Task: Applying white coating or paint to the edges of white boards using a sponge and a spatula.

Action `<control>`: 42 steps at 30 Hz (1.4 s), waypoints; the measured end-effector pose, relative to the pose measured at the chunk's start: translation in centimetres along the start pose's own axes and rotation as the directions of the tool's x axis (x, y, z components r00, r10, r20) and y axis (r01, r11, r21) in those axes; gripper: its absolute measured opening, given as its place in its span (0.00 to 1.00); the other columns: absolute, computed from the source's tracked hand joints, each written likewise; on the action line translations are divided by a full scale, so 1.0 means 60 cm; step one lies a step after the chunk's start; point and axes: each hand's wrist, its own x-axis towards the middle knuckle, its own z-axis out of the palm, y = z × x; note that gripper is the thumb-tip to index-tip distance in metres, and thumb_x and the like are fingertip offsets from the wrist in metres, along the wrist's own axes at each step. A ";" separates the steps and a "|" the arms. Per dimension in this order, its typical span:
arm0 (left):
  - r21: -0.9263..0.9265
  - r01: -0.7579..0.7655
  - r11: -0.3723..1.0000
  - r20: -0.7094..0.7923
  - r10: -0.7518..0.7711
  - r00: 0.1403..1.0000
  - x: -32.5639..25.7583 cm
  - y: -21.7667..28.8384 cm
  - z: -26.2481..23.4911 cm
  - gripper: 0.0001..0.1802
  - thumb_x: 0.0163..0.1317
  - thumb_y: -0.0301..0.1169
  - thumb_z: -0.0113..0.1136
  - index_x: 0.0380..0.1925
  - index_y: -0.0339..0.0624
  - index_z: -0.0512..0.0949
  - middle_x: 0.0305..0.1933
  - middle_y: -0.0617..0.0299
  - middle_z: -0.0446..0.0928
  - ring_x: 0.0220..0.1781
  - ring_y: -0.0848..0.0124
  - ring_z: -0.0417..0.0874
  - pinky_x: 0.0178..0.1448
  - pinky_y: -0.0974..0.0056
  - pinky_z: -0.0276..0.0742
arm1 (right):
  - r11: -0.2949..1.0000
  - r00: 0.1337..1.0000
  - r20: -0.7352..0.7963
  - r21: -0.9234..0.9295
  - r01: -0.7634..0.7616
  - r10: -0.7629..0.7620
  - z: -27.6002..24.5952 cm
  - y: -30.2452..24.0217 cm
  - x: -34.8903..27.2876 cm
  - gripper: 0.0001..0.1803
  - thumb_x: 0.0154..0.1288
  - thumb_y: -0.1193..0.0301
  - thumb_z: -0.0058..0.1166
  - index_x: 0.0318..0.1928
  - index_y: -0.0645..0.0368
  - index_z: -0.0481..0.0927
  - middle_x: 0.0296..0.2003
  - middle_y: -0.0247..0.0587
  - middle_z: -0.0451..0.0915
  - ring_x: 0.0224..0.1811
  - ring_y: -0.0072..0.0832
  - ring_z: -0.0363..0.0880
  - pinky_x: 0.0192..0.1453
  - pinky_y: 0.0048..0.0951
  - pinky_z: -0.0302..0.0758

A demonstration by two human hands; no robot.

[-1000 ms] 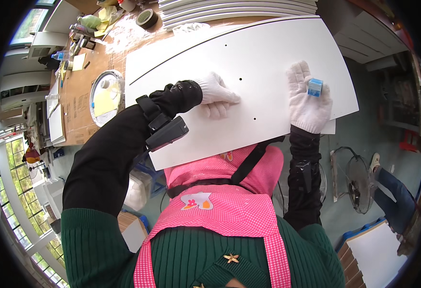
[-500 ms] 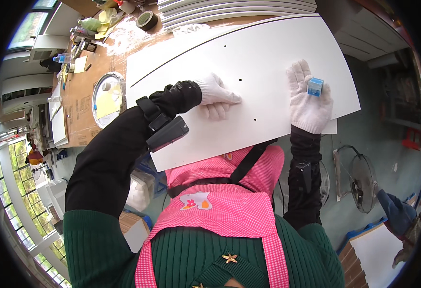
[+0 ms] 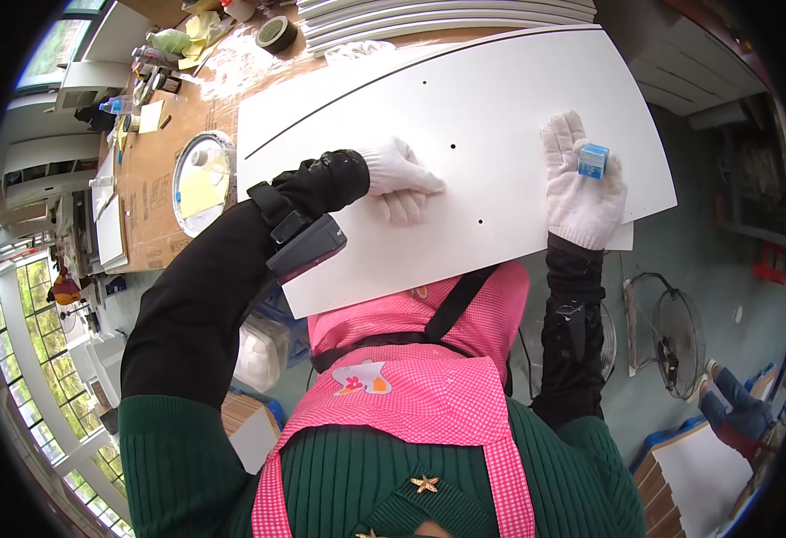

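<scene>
Nothing moved since earlier: left hand (image 3: 400, 179) lay flat, fingers together, steadying the panel (image 3: 464, 134); right hand (image 3: 581, 184), fingers spread, pressed a blue block (image 3: 593, 160) on it.

Both arms reach forward from the lower edge in black sleeves, each hand in a white knit glove. The left hand (image 3: 402, 177) lies palm down on the white panel (image 3: 500, 108), fingers (image 3: 424, 184) together and pointing toward the panel's middle, a dark device strapped on its forearm. The right hand (image 3: 581, 184) rests flat at the panel's near right edge, fingers spread and pointing away from the body, forearm nearly straight.
</scene>
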 end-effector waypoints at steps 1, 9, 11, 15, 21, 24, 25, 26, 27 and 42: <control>0.033 0.004 0.999 0.013 -0.005 1.000 -0.001 0.000 -0.002 0.22 0.60 0.44 0.69 0.25 0.32 0.83 0.21 0.52 0.83 0.17 0.68 0.84 0.17 0.69 0.80 | 0.999 1.000 0.023 -0.041 -0.003 0.004 -0.002 0.000 0.001 0.26 0.73 0.67 0.48 0.52 0.86 0.68 0.67 0.77 0.58 0.73 0.61 0.56 0.80 0.59 0.50; 0.053 0.033 0.998 -0.071 -0.029 0.997 -0.013 0.016 0.020 0.23 0.59 0.44 0.70 0.24 0.31 0.81 0.23 0.50 0.84 0.17 0.68 0.84 0.17 0.68 0.80 | 1.000 1.000 0.027 -0.022 -0.009 0.009 0.005 0.003 0.002 0.26 0.71 0.69 0.48 0.54 0.87 0.65 0.67 0.79 0.56 0.73 0.63 0.55 0.81 0.60 0.48; 0.050 0.033 0.998 -0.088 -0.029 0.996 -0.013 0.013 0.018 0.23 0.58 0.44 0.70 0.24 0.31 0.80 0.24 0.48 0.84 0.17 0.68 0.85 0.17 0.68 0.80 | 0.998 1.000 -0.011 -0.055 0.009 -0.010 0.009 0.000 0.000 0.27 0.71 0.69 0.48 0.56 0.87 0.64 0.68 0.79 0.54 0.74 0.63 0.54 0.81 0.61 0.47; 0.047 -0.011 0.999 -0.045 0.013 0.999 -0.015 0.004 0.014 0.23 0.59 0.45 0.69 0.24 0.31 0.81 0.22 0.50 0.83 0.17 0.69 0.84 0.17 0.68 0.80 | 0.996 1.000 -0.020 -0.092 0.010 -0.012 0.013 0.004 -0.002 0.27 0.72 0.69 0.48 0.57 0.86 0.63 0.69 0.78 0.52 0.74 0.64 0.52 0.81 0.61 0.47; -0.041 -0.001 0.999 -0.076 -0.003 0.997 -0.004 0.001 0.022 0.23 0.59 0.45 0.69 0.22 0.31 0.81 0.20 0.53 0.81 0.16 0.68 0.83 0.16 0.68 0.78 | 0.998 0.999 0.029 -0.066 -0.011 0.013 -0.001 0.004 0.001 0.28 0.75 0.67 0.45 0.59 0.85 0.61 0.67 0.75 0.59 0.73 0.60 0.58 0.80 0.57 0.53; -0.068 -0.007 0.998 -0.087 0.001 0.996 -0.002 -0.001 0.026 0.23 0.61 0.45 0.68 0.22 0.32 0.80 0.18 0.56 0.79 0.16 0.69 0.82 0.15 0.69 0.77 | 0.996 1.000 0.030 -0.090 -0.005 0.007 0.005 0.003 0.001 0.28 0.75 0.67 0.44 0.60 0.85 0.61 0.68 0.76 0.58 0.73 0.60 0.57 0.80 0.57 0.53; -0.084 -0.007 0.996 -0.088 0.000 0.996 -0.001 -0.002 0.028 0.23 0.61 0.44 0.68 0.21 0.33 0.80 0.17 0.57 0.79 0.16 0.69 0.82 0.15 0.69 0.77 | 0.994 1.000 0.020 -0.108 0.013 -0.011 0.009 0.003 0.001 0.29 0.74 0.68 0.45 0.60 0.86 0.60 0.68 0.76 0.55 0.74 0.62 0.54 0.80 0.60 0.50; -0.085 -0.009 0.996 -0.087 0.001 0.996 0.006 -0.009 0.019 0.23 0.61 0.44 0.68 0.21 0.33 0.80 0.17 0.57 0.79 0.16 0.69 0.82 0.15 0.69 0.77 | 0.992 0.999 0.010 -0.126 0.033 -0.031 0.011 0.003 0.001 0.29 0.72 0.69 0.46 0.60 0.86 0.59 0.69 0.77 0.52 0.75 0.63 0.51 0.81 0.62 0.46; -0.235 0.018 0.972 0.034 -0.010 0.999 0.006 -0.015 0.004 0.23 0.62 0.45 0.67 0.22 0.33 0.79 0.19 0.58 0.79 0.16 0.70 0.81 0.15 0.69 0.76 | 0.992 1.000 0.013 -0.123 0.029 -0.027 0.009 0.004 0.001 0.29 0.72 0.69 0.46 0.60 0.86 0.59 0.69 0.77 0.52 0.75 0.63 0.51 0.81 0.62 0.46; -0.077 -0.061 0.995 -0.127 0.051 0.991 0.022 0.054 -0.021 0.25 0.63 0.46 0.68 0.26 0.28 0.81 0.22 0.52 0.80 0.16 0.74 0.76 0.12 0.73 0.68 | 0.993 0.999 0.027 -0.109 0.034 -0.032 0.002 0.003 -0.005 0.29 0.73 0.68 0.47 0.60 0.85 0.60 0.68 0.78 0.54 0.74 0.63 0.53 0.80 0.61 0.48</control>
